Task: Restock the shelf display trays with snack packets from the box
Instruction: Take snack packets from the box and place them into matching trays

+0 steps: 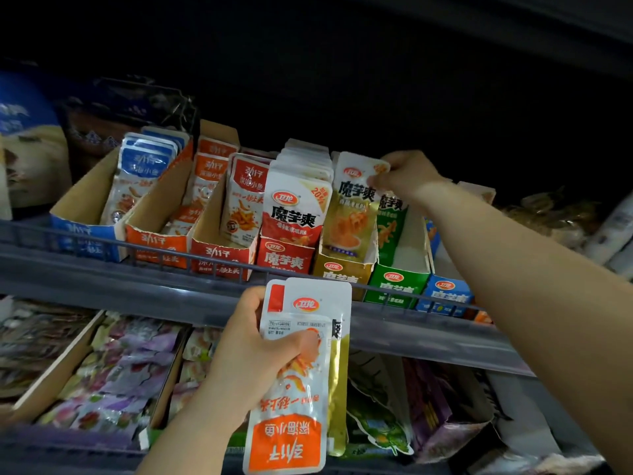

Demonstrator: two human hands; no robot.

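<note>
Orange and white film identifies the nearest item: an upside-down fish snack packet [287, 437] at the front of a small stack, with a yellow konjac packet [339, 389] behind it. The left hand [250, 351] grips this stack, thumb across the front face, just below the upper shelf rail [144, 269]. We see no supply box in this view.

Beyond the rail, cardboard display trays stand side by side on the shelf. The red konjac tray [284, 260] is packed full. The yellow tray [342, 274] next to it shows an upright packet [352, 214] at its front. The green tray [397, 284] shows much bare inner wall.

Farthest back, the right hand [407, 173] reaches over the yellow tray and pinches the top edge of the upright packet between fingertips and thumb.

We judge the step in hand to be seating that packet in the yellow tray. The next move calls for releasing it upright and square, then drawing the yellow konjac packet from the stack. The fish snack packet belongs in the orange fish tray [157, 243] further left, so we match colours before each placement.
</note>
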